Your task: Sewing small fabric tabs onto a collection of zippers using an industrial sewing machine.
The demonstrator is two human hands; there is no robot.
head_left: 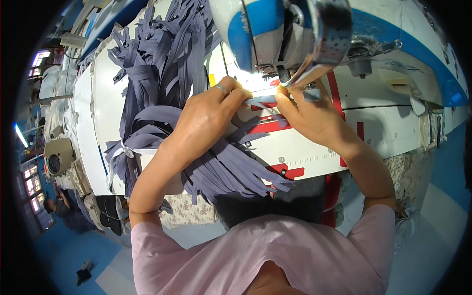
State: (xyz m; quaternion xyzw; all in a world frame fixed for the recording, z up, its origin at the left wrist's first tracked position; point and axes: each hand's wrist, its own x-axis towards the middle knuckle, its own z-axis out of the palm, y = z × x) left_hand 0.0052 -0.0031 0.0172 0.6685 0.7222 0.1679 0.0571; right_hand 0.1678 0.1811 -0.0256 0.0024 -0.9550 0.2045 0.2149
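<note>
A short grey-blue fabric strip [265, 99] stretches between my two hands, just in front of the needle area of a sewing machine [268, 42]. My left hand [209, 115], with a ring on one finger, pinches its left end between thumb and fingertips. On the other side my right hand [312, 115] has thumb and finger closed on the right end, close under the machine head. A bundle of similar grey-blue strips [226, 169] lies under my left forearm and hangs over the table's near edge. White cloth [129, 151] is tied round the bundle.
A larger heap of strips [164, 54] covers the table's far left. Red tape pieces [269, 127] and a printed ruler scale [307, 161] mark the white tabletop [383, 142]. At far left are a beige machine part [59, 156] and another person [61, 206].
</note>
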